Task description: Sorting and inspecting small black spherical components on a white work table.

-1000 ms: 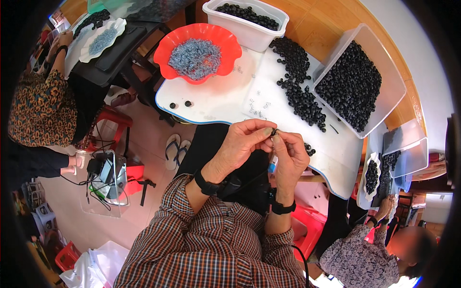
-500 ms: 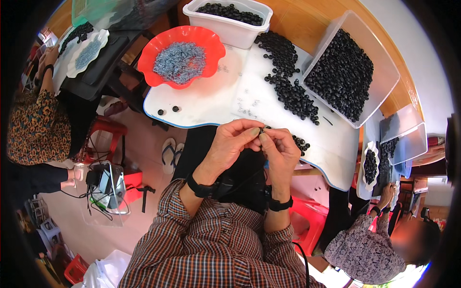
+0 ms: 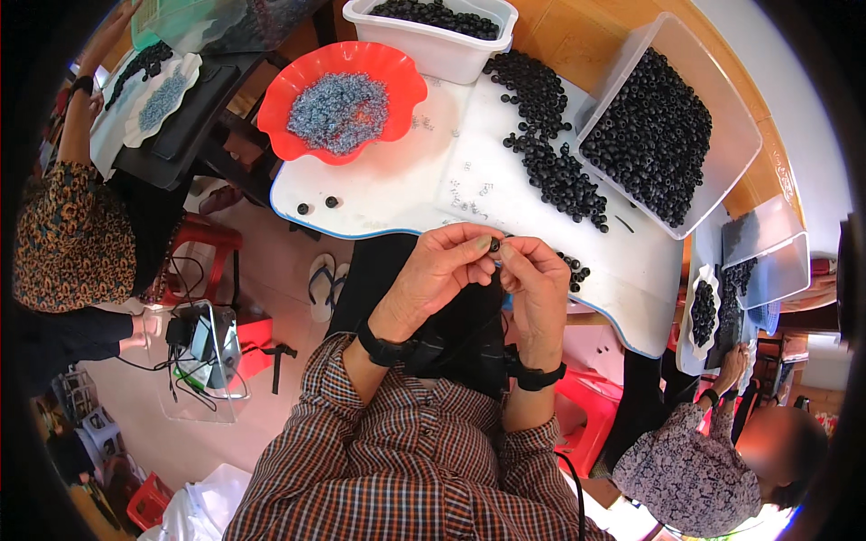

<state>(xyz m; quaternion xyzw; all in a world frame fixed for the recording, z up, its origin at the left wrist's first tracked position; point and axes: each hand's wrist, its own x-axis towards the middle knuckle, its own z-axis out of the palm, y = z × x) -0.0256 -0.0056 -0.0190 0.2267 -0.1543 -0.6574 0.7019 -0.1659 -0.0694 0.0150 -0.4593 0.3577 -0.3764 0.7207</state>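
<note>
Above my lap, at the table's near edge, both my hands meet fingertip to fingertip. Thumb and forefinger of my left hand point(image 3: 435, 273) pinch a small round black part point(image 3: 494, 244) with a hole in it. My right hand point(image 3: 536, 281) is closed right beside it, its thumb and forefinger pressed together; what they hold, if anything, is too small to make out. Loose black parts point(image 3: 575, 270) of the same kind lie just beyond my right hand. More black parts point(image 3: 564, 185) spread over the white tabletop point(image 3: 397, 194).
A red scalloped bowl point(image 3: 271, 113) holds small bluish-grey pieces. Behind it stands a white tub point(image 3: 433, 50) of black parts; a clear bin point(image 3: 731, 171) full of them tilts at right. Two black parts point(image 3: 331, 202) sit near the left edge. Co-workers point(image 3: 72, 234) sit on both sides.
The black part now shows more plainly in my left fingertips. My right hand has shifted slightly right. The co-worker at left has raised an arm toward the green container.
</note>
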